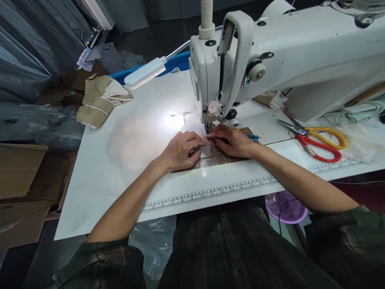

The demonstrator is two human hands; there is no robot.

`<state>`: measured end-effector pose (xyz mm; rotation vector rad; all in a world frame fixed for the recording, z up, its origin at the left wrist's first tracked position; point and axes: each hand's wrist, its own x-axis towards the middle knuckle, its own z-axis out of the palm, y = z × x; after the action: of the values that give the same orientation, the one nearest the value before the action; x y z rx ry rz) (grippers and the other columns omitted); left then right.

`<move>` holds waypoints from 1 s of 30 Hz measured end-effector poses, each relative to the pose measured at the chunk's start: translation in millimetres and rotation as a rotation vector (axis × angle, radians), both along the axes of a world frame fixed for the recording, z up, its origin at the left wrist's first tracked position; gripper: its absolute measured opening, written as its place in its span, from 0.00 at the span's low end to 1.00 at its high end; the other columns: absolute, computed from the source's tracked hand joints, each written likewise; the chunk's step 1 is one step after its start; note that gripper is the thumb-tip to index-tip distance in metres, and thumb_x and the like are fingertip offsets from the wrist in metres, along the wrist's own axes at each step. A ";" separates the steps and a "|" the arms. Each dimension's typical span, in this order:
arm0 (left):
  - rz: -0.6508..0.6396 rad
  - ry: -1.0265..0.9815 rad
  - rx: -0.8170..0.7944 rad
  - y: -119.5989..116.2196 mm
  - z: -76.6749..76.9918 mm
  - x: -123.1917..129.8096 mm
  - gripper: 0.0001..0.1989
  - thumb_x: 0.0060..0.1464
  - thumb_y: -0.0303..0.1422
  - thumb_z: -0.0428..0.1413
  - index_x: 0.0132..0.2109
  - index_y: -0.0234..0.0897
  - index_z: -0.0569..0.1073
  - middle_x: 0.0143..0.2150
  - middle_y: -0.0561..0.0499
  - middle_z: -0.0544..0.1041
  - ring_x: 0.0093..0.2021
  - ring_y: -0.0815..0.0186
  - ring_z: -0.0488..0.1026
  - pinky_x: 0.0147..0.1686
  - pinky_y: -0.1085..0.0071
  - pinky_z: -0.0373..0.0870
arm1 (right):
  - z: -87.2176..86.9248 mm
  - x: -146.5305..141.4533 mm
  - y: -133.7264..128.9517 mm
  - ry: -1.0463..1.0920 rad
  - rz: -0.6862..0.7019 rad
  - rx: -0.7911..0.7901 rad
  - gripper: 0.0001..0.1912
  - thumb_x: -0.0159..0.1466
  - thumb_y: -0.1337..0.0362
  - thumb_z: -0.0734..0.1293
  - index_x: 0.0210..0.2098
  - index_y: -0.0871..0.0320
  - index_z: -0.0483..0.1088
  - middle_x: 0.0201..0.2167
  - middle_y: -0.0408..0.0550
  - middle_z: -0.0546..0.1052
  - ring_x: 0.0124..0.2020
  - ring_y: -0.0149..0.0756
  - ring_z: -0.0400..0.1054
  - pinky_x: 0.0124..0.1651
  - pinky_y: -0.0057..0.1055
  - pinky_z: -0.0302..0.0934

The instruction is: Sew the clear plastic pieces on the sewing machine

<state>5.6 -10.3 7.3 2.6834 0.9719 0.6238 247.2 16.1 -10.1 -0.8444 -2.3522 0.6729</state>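
Observation:
Both hands are at the needle area of a white sewing machine (207, 72). My left hand (183, 150) is just left of the presser foot, its fingers bent and pressed together on a small piece of pale, sheer material (206, 150). From the right, my right hand (231, 140) reaches in with curled fingers, its fingertips close to the foot and the same piece. What the right fingers hold, if anything, is hidden. Under both hands lies a brown, shiny plate (222, 157) on the white table (120, 160).
Scissors with red and yellow handles (323, 144) lie to the right, and a blue-handled tool (252, 137) beside my right wrist. A lamp (146, 73) shines from behind. A brown paper bundle (98, 102) sits at the back left. A purple basket (287, 208) stands below the table edge.

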 end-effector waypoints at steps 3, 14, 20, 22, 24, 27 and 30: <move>0.030 0.006 0.052 -0.2 -2.2 2.1 0.09 0.63 0.33 0.53 0.44 0.40 0.78 0.43 0.49 0.79 0.40 0.63 0.74 0.38 0.63 0.67 | -4.6 0.4 1.2 -0.008 0.033 0.084 0.18 0.67 0.67 0.60 0.50 0.57 0.77 0.41 0.53 0.76 0.41 0.41 0.70 0.47 0.40 0.67; -0.097 0.129 0.485 -3.6 -7.9 6.0 0.09 0.65 0.27 0.53 0.37 0.37 0.76 0.42 0.49 0.81 0.38 0.65 0.74 0.49 0.58 0.69 | -6.3 -2.0 -1.2 -0.087 0.003 0.164 0.20 0.71 0.62 0.57 0.56 0.60 0.72 0.41 0.56 0.74 0.42 0.43 0.68 0.48 0.42 0.67; -0.089 0.090 0.399 -3.9 -13.8 5.6 0.09 0.67 0.29 0.51 0.41 0.36 0.76 0.41 0.48 0.81 0.38 0.66 0.76 0.47 0.61 0.76 | -8.8 3.9 -2.2 -0.053 0.036 0.157 0.18 0.69 0.65 0.60 0.54 0.53 0.75 0.43 0.53 0.73 0.42 0.41 0.67 0.47 0.42 0.66; -0.095 0.042 0.340 -4.2 -14.3 4.8 0.08 0.66 0.29 0.52 0.42 0.35 0.76 0.42 0.46 0.81 0.41 0.65 0.77 0.49 0.60 0.77 | -9.6 3.9 -1.9 -0.063 0.049 0.159 0.18 0.69 0.66 0.60 0.54 0.52 0.75 0.43 0.53 0.72 0.42 0.41 0.66 0.48 0.42 0.66; -0.084 0.014 0.308 -5.0 -13.4 4.0 0.08 0.66 0.28 0.52 0.41 0.36 0.76 0.43 0.46 0.81 0.42 0.65 0.77 0.51 0.58 0.76 | -10.0 3.5 -1.5 -0.059 0.058 0.161 0.19 0.68 0.67 0.60 0.55 0.52 0.75 0.43 0.52 0.72 0.43 0.40 0.66 0.49 0.41 0.66; -0.044 0.010 0.311 -6.1 -10.6 3.5 0.08 0.65 0.28 0.52 0.40 0.37 0.77 0.42 0.48 0.81 0.42 0.66 0.78 0.53 0.57 0.74 | -10.3 2.9 -1.0 -0.031 0.056 0.173 0.19 0.68 0.68 0.60 0.54 0.52 0.75 0.42 0.51 0.72 0.42 0.39 0.66 0.48 0.40 0.66; -0.013 0.008 0.334 -6.0 -9.0 3.6 0.07 0.65 0.28 0.53 0.41 0.38 0.77 0.42 0.50 0.82 0.41 0.67 0.78 0.52 0.58 0.74 | -10.9 2.5 -0.9 -0.020 0.048 0.182 0.19 0.68 0.68 0.59 0.53 0.53 0.76 0.41 0.51 0.72 0.42 0.39 0.66 0.47 0.40 0.67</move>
<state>9.3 -16.4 -1.8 2.9784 0.9217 0.8395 249.7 15.3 -21.0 -0.7190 -2.4149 0.4630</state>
